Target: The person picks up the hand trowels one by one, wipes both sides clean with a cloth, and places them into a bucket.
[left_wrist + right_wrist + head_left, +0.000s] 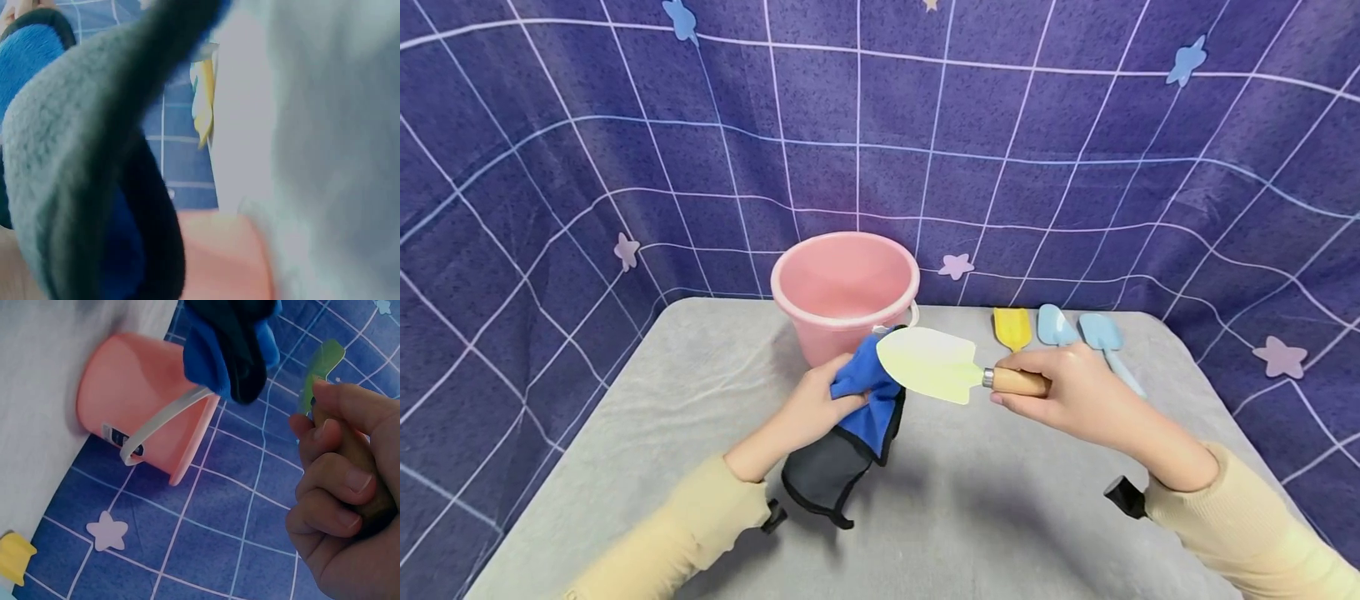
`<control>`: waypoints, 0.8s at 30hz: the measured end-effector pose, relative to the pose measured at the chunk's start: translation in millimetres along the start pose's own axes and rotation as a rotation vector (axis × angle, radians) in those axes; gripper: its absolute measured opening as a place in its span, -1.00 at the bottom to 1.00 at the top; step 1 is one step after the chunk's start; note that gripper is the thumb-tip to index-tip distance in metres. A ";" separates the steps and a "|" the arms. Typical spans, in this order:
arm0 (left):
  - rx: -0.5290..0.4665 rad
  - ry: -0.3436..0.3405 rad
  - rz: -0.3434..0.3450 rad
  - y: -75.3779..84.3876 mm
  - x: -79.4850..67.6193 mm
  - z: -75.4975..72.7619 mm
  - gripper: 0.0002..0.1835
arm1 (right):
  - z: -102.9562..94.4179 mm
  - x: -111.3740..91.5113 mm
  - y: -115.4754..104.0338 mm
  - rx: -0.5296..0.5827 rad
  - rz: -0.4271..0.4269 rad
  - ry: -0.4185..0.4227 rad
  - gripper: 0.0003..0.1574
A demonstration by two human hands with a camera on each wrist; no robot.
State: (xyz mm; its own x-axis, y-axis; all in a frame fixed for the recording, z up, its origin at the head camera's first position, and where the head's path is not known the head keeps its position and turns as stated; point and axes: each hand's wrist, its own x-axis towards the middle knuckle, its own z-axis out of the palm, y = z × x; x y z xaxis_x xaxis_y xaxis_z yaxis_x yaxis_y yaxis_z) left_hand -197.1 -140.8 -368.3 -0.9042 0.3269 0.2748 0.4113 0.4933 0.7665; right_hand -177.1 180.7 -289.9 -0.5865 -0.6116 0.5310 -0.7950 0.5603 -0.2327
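My right hand (1067,387) grips the wooden handle of a garden trowel (928,362) with a pale yellow-green blade. Fingers curl round that handle in the right wrist view, where the blade (322,365) shows edge-on. A blue and dark grey cloth (872,408) with black edging is pinched in my left hand (823,400), its lower part hanging down above the table. The trowel's tip overlaps the cloth's upper part in the head view; whether they touch I cannot tell. Close up, the cloth (69,119) covers much of the left wrist view.
Behind the cloth stands a pink bucket (816,333) with a white handle (165,419). At the table's back right lie a yellow toy shovel (1012,327) and two light blue ones, one blue shovel (1101,331) partly behind my right hand. A blue gridded curtain (865,108) surrounds the grey tabletop (715,358).
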 end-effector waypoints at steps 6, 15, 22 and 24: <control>-0.250 0.014 -0.137 4.2 9.3 16.4 -0.59 | 0.9 3.5 -3.1 0.008 -0.006 0.007 -0.77; -0.754 -0.057 -0.324 9.4 19.5 43.3 -0.55 | 4.0 6.2 -5.9 0.048 -0.026 0.011 -0.78; -0.960 -0.051 -0.360 13.8 20.5 57.6 -0.83 | 5.1 6.6 -5.9 0.066 -0.021 -0.004 -0.78; -0.989 -0.049 -0.375 15.7 20.3 60.5 -0.88 | 5.4 6.2 -5.5 0.068 -0.021 -0.006 -0.78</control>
State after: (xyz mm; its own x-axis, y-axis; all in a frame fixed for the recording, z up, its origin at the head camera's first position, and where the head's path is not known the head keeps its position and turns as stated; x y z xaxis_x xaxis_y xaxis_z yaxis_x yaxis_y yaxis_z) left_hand -202.1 -77.7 -385.8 -0.9392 0.3328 -0.0844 -0.1902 -0.2996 0.9349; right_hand -177.1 170.8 -289.7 -0.5705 -0.6258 0.5319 -0.8155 0.5083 -0.2767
